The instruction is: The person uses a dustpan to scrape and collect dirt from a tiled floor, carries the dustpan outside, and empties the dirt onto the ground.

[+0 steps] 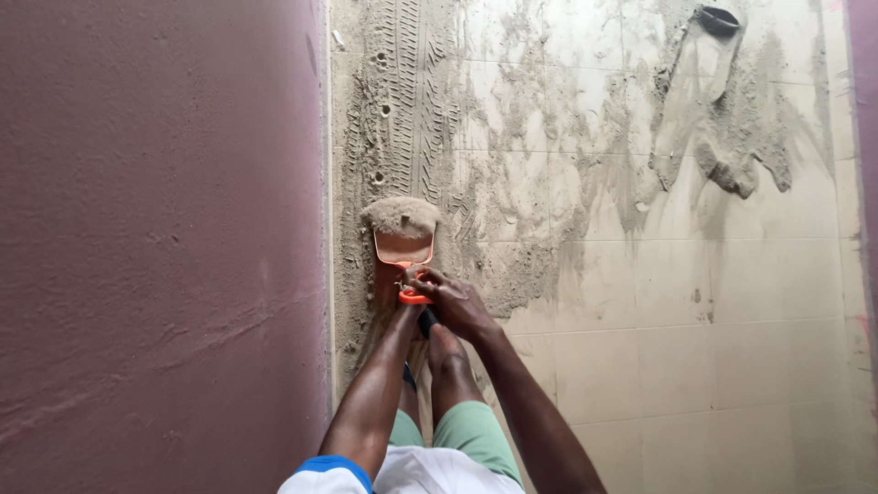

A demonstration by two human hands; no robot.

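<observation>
Head view. Both hands close round the handle of an orange dustpan point(403, 247): the right hand point(457, 302) wraps it from above, and the left hand point(402, 295) grips beneath (largely hidden). The pan, heaped with sand point(401, 216) at its 12 o'clock edge, sits just beside the maroon wall point(155, 238). Loose sand streaks the tiled floor point(695, 366); a dark pipe opening point(718, 18) lies at 1 o'clock.

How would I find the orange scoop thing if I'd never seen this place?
Follow the big maroon wall to where it meets the sandy tiled floor. Right along that edge, both hands, left hand and right hand, hold an orange dustpan heaped with sand. It is the only bright orange thing there.
</observation>
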